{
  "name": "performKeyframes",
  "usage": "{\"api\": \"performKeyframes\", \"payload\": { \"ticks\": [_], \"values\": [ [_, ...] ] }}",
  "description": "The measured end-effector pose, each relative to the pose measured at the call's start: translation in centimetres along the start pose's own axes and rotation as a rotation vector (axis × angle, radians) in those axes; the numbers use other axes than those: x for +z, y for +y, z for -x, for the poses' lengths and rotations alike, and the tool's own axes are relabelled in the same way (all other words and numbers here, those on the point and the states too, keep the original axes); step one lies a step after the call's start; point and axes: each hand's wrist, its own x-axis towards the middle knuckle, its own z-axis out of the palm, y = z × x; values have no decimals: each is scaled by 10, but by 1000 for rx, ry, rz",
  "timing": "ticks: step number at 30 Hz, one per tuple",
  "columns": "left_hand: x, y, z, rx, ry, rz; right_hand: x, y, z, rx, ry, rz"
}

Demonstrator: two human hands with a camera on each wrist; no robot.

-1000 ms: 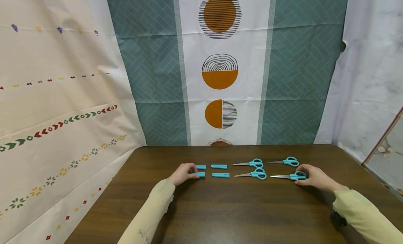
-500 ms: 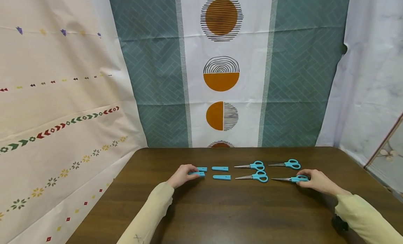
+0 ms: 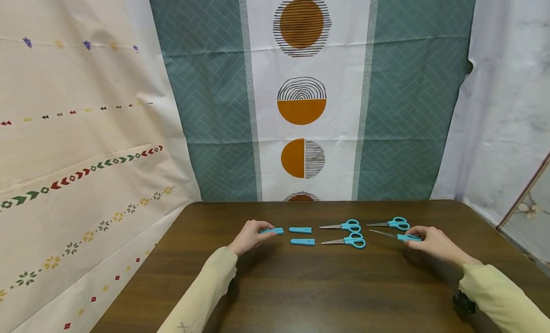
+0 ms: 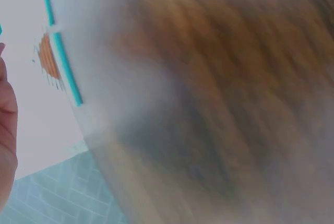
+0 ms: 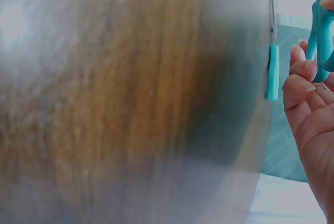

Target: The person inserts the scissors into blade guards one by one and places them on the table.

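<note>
Left hand (image 3: pixel 248 238): fingers pinching a light-blue scissor cap (image 3: pixel 267 232); in my head view it overlaps another cap (image 3: pixel 280 230), so I honestly can't tell where one ends.
Right hand (image 3: pixel 433 245): fingers gripping light-blue-handled scissors (image 3: pixel 405 237) by the handles, blades pointing left, held up above the worktop (image 3: pixel 301 285).
Loose caps: two more between the hands, far one (image 3: pixel 300 230) and near one (image 3: pixel 302 242), lying apart.
Loose scissors: far-middle pair (image 3: pixel 351 225), near-middle pair (image 3: pixel 354 241) just in front of it, plus a far-right pair (image 3: pixel 396 223) right behind the held one.
Wrist cams: mostly blurry wood on my end, with each hand pushed to the frame edge.
Backdrop: green-and-white hanging cloth (image 3: pixel 215 108) with orange circles.
</note>
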Motion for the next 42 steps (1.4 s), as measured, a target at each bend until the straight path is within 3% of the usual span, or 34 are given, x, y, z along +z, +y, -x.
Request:
{"api": "performKeyframes", "payload": {
  "ticks": [12,18,30,38,42],
  "values": [
    [-2,22,-6,-12,44,172,-5,-14,-4,-6,-18,-49],
    [-4,29,-8,-8,65,206,-8,-21,-8,-31,-11,-35],
    [-5,36,-10,-49,27,377,-8,-39,-14,-33,-23,-79],
    [-13,65,-6,2,-34,447,-4,-53,-21,-86,-16,-97],
    [-11,66,-8,22,-37,440,-1,-57,-23,-94,-51,-140]
  ]
}}
